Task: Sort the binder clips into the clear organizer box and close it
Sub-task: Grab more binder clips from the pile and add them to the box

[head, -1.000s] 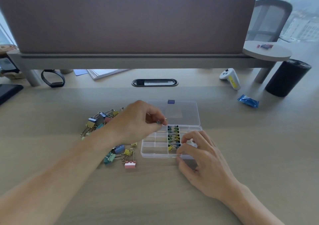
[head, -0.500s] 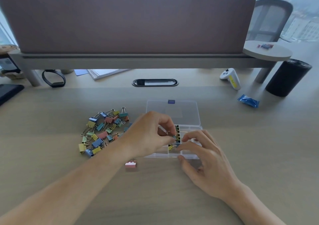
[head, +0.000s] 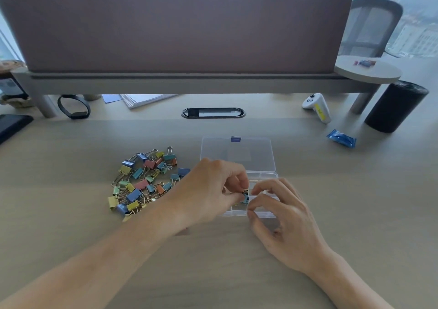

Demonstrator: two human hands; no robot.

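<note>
The clear organizer box (head: 263, 175) lies open on the desk, its lid (head: 237, 153) folded back flat behind it. My left hand (head: 211, 190) is over the box's middle compartment and pinches a blue binder clip (head: 244, 196) at its near end. My right hand (head: 279, 218) rests at the box's front right with curled fingers touching the rim beside the clip. A heap of several coloured binder clips (head: 144, 180) lies left of the box. Most of the box's compartments are hidden by my hands.
A desk divider panel (head: 175, 29) on a raised shelf runs across the back. A white controller (head: 318, 107), a blue packet (head: 341, 138) and a black cylinder (head: 395, 106) sit at the right. A black band (head: 74, 107), papers (head: 142, 100) and a cable grommet (head: 213, 113) lie behind.
My left hand moved right and toward me from the box's far end down to its near middle compartment with a clip. The clip heap left of the box came into view. My right hand barely shifted.
</note>
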